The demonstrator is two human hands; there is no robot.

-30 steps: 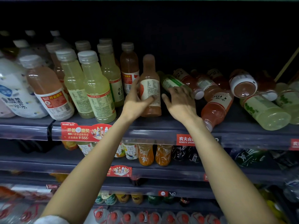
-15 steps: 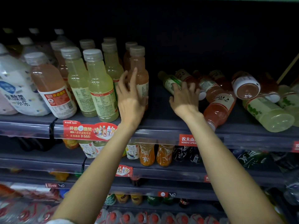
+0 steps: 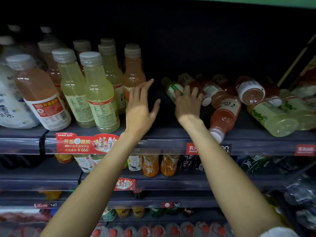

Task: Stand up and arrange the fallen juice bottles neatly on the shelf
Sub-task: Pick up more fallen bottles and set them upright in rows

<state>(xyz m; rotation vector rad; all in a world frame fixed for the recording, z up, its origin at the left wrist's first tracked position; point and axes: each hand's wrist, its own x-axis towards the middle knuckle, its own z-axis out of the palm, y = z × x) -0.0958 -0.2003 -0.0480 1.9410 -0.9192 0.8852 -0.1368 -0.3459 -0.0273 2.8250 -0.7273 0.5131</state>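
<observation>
On the dark upper shelf (image 3: 171, 132) several juice bottles stand upright at the left, among them an orange one (image 3: 133, 72) at the right end of the group. My left hand (image 3: 140, 106) hovers just right of it with fingers spread, holding nothing. My right hand (image 3: 188, 103) curls over a fallen green-labelled bottle (image 3: 171, 88) lying on its side. More bottles lie toppled to the right: a pink one (image 3: 224, 117) pointing cap-first at the shelf edge, a pale yellow one (image 3: 271, 118), and several behind them.
Large white bottles (image 3: 10, 100) fill the far left of the shelf. A red promo tag (image 3: 85, 144) and price tags hang on the shelf front. Lower shelves hold more drinks (image 3: 150, 165). A bare gap of shelf lies between my hands.
My left hand stood the orange bottle upright beside the group, let go and drew back to the right. My right hand stayed on the fallen green-labelled bottle.
</observation>
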